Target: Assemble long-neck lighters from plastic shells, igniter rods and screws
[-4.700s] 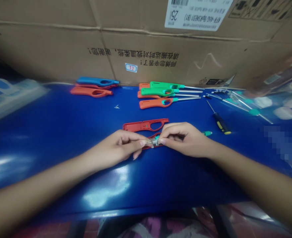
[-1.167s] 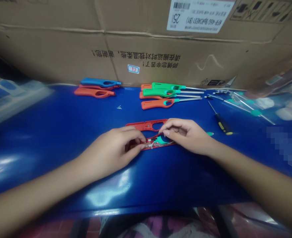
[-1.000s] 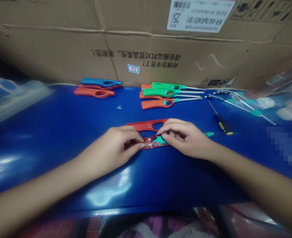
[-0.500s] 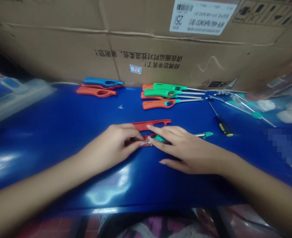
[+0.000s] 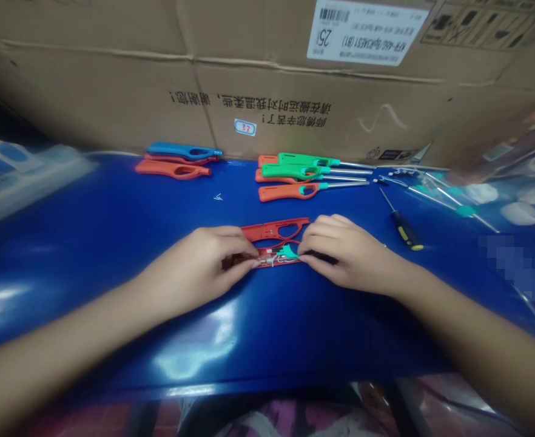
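An opened red lighter shell half (image 5: 276,259) lies on the blue table (image 5: 113,243) with a teal trigger piece (image 5: 288,250) and small clear and wire parts inside it. My left hand (image 5: 208,267) is curled, its fingertips pinching the shell's left end. My right hand (image 5: 347,252) is curled too, with fingertips pressed on the shell's right part beside the trigger. A second red shell half (image 5: 274,230) lies just behind, touched by neither hand.
Finished green and orange lighters (image 5: 304,173) lie behind, and blue and orange handles (image 5: 176,161) to the back left. A yellow-black screwdriver (image 5: 401,227) and metal rods (image 5: 435,191) lie at right. A big cardboard box (image 5: 267,73) walls off the back.
Half a second ago my right hand lay flat and spread over the shell; now it has drawn back right and curled onto the shell's right end. My left hand has stayed put.
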A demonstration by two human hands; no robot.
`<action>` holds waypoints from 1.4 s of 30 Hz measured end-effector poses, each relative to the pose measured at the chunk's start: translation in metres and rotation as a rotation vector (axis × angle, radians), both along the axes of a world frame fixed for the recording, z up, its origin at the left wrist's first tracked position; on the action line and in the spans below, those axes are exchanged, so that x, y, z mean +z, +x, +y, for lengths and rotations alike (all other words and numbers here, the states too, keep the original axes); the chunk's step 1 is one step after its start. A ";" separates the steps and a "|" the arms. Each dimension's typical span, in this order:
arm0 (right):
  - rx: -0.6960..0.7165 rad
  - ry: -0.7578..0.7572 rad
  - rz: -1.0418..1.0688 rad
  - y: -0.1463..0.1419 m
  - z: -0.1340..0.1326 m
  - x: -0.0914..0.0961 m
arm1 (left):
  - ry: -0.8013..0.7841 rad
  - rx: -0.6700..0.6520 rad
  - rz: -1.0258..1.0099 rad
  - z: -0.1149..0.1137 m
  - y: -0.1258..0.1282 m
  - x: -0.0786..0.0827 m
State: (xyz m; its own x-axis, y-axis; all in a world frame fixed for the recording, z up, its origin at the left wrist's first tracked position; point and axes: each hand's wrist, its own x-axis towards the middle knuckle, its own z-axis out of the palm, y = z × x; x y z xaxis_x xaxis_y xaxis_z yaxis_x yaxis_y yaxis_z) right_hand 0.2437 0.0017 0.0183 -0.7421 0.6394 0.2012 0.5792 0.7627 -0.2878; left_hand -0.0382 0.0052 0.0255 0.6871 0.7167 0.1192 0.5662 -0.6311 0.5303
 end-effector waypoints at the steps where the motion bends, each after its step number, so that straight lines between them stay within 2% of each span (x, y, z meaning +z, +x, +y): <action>1: -0.003 -0.005 0.003 0.000 0.000 0.000 | 0.007 -0.002 0.008 0.000 0.000 0.000; 10: -0.074 0.000 0.039 -0.008 -0.003 -0.007 | 0.049 0.008 0.056 -0.001 0.000 0.000; 17: -0.237 -0.046 0.164 -0.019 -0.010 -0.016 | 0.021 -0.013 0.003 0.000 0.002 0.000; 23: -0.256 -0.026 0.174 -0.023 -0.012 -0.014 | 0.031 0.000 0.042 -0.004 0.003 0.000; 28: -0.248 -0.011 0.293 -0.011 0.000 -0.012 | 0.224 0.067 0.082 0.000 -0.003 0.006; 32: -0.262 -0.111 0.234 0.002 0.010 -0.013 | 0.345 0.003 0.176 0.011 -0.009 0.005; 36: -0.322 -0.191 0.270 0.005 0.013 -0.014 | 0.378 -0.011 0.238 0.016 -0.011 -0.004; 42: -0.380 -0.073 0.240 0.006 0.017 -0.016 | 0.378 -0.012 0.208 0.015 -0.007 -0.011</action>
